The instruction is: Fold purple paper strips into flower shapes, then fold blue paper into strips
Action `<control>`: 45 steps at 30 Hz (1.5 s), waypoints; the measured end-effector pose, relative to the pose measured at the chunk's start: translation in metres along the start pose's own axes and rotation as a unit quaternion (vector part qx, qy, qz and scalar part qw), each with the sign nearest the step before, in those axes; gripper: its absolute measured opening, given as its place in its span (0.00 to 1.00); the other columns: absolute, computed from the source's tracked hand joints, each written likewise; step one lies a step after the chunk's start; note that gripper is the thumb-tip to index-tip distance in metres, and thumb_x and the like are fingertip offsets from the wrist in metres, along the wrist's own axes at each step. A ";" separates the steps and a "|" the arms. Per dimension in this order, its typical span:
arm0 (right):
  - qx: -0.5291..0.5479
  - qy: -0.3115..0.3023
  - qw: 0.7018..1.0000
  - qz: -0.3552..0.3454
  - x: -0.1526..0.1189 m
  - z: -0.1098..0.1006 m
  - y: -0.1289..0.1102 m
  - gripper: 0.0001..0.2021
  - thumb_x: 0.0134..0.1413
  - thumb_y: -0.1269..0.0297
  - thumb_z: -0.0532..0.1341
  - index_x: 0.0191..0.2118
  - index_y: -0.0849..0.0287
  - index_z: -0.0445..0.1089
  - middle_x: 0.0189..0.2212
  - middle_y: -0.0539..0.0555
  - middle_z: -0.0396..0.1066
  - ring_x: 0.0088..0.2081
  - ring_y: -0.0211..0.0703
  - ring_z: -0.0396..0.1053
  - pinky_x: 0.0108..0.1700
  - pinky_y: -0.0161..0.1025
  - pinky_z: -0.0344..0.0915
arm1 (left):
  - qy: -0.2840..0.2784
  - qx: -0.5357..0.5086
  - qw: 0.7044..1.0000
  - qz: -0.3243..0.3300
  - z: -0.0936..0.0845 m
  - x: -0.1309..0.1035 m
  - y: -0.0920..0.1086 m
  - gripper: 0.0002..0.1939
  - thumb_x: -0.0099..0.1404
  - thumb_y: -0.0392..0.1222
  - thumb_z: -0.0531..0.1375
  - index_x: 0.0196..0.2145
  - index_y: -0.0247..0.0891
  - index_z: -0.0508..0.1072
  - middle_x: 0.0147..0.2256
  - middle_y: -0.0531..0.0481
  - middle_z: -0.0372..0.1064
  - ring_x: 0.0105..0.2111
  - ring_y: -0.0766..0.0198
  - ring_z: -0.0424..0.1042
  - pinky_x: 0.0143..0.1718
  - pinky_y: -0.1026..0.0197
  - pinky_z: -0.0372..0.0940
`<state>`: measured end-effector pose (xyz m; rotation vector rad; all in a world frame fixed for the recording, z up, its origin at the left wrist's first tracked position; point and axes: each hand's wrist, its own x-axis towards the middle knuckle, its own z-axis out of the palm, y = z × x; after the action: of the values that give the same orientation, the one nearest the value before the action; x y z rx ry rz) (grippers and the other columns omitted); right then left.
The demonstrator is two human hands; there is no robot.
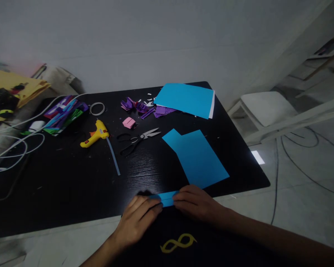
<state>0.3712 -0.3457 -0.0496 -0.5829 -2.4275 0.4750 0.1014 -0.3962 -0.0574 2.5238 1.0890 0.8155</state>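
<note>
Between my two hands, at the front edge of the black table [80,185], is a narrow folded strip of blue paper [167,199] with a crease along its length. My left hand [140,215] grips its left end, fingers bent over the top. At the right end, my right hand [196,202] closes its fingers on the same strip. Both thumbs are mostly hidden. Just beyond my right hand lies a cut blue sheet [200,157] with a notched corner. Scissors [141,139] with black handles rest partly open farther back, beside a yellow glue gun [97,134] with a clear glue stick.
More blue sheets [185,98] lie at the back right, near purple paper scraps [140,106] and a folded pink paper [128,122]. A tape roll [97,109], coloured papers [64,113] and white cables [25,142] occupy the left. A white chair [263,107] stands right of the table.
</note>
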 end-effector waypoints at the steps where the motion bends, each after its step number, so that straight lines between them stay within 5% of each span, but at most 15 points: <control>1: -0.002 0.006 1.000 0.001 0.000 0.001 0.000 0.05 0.67 0.75 0.59 0.42 0.64 0.74 0.40 0.56 0.78 0.42 0.42 0.71 0.41 0.39 0.69 | 0.002 0.001 1.000 -0.001 0.002 -0.002 -0.001 0.14 0.71 0.30 0.60 0.53 0.37 0.74 0.48 0.47 0.77 0.43 0.60 0.71 0.43 0.58 0.62; 22: 0.044 -0.005 0.999 0.001 -0.002 -0.001 -0.001 0.07 0.68 0.75 0.57 0.45 0.64 0.72 0.40 0.55 0.77 0.42 0.42 0.69 0.42 0.40 0.69 | 0.020 0.053 0.998 0.026 -0.002 0.006 0.005 0.14 0.74 0.31 0.54 0.52 0.35 0.76 0.46 0.47 0.78 0.42 0.60 0.70 0.43 0.57 0.62; 29: 0.019 -0.088 0.996 0.012 0.000 -0.006 -0.003 0.17 0.69 0.74 0.55 0.61 0.64 0.65 0.43 0.58 0.74 0.44 0.45 0.67 0.44 0.42 0.67 | -0.002 0.077 0.996 0.040 -0.009 0.013 0.005 0.18 0.77 0.32 0.47 0.52 0.35 0.76 0.43 0.47 0.78 0.41 0.59 0.69 0.44 0.56 0.61; 45: 0.005 -0.064 0.998 0.010 0.007 0.006 -0.003 0.07 0.67 0.76 0.58 0.44 0.64 0.73 0.44 0.57 0.75 0.43 0.43 0.67 0.43 0.40 0.66 | 0.013 0.053 0.998 0.023 -0.001 0.006 0.004 0.14 0.74 0.31 0.55 0.52 0.35 0.75 0.43 0.47 0.78 0.41 0.60 0.70 0.44 0.57 0.61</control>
<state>0.3613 -0.3461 -0.0495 -0.5888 -2.5414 0.5488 0.1069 -0.3941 -0.0528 2.6417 1.1132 0.8271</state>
